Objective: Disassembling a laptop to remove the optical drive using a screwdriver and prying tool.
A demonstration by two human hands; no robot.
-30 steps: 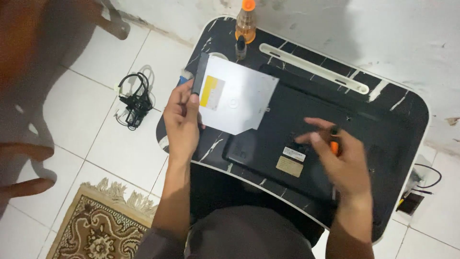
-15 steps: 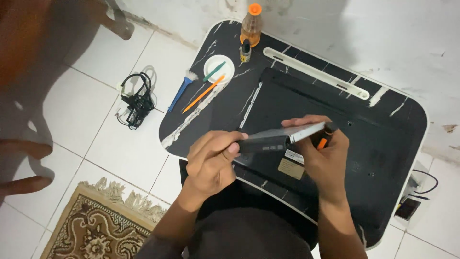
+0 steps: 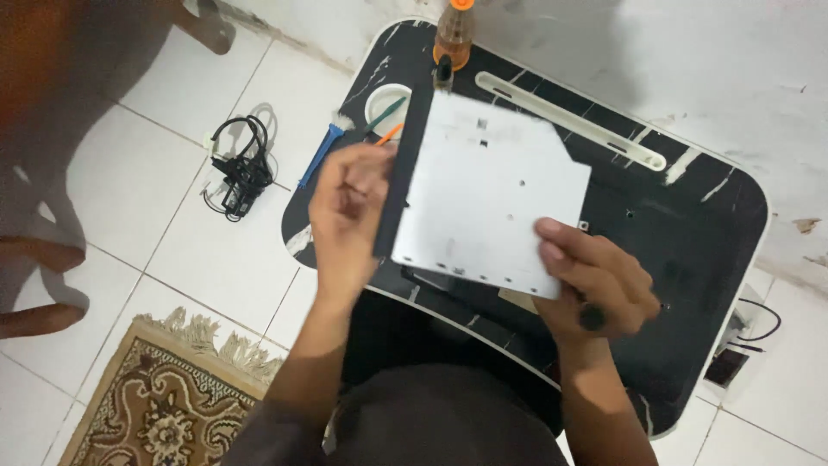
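Holding a slim optical drive (image 3: 492, 190) with both hands, the person has it lifted above the black marble-patterned lap table (image 3: 733, 198), flat metal face turned up toward the camera. The left hand (image 3: 349, 207) is closed on the drive's dark bezel edge at the left, though blur hides the exact finger placement. The right hand (image 3: 595, 280) pinches the near right corner with the thumb on top, while a small dark-ended tool (image 3: 592, 318), probably a screwdriver, is tucked in the same fist.

Risks noted:
- The grip is at edges only; a slip on the right, where the fingers are shared with the tool, could drop the drive onto the open laptop base (image 3: 655, 259) beneath it.
- The tool tip sits close to the drive's underside and could scratch it or the laptop if the wrist turns.
- An orange-capped bottle (image 3: 451, 34) stands upright at the far edge just beyond the drive; a swing of the far corner could tip it.
- A small white dish (image 3: 379, 97) with thin tools and a blue brush (image 3: 321, 155) lie at the far left, near the left hand, and could be knocked off.

A coiled black cable (image 3: 241, 173) lies on the floor tiles, well apart to the left; a patterned rug (image 3: 164, 406) lies nearer.
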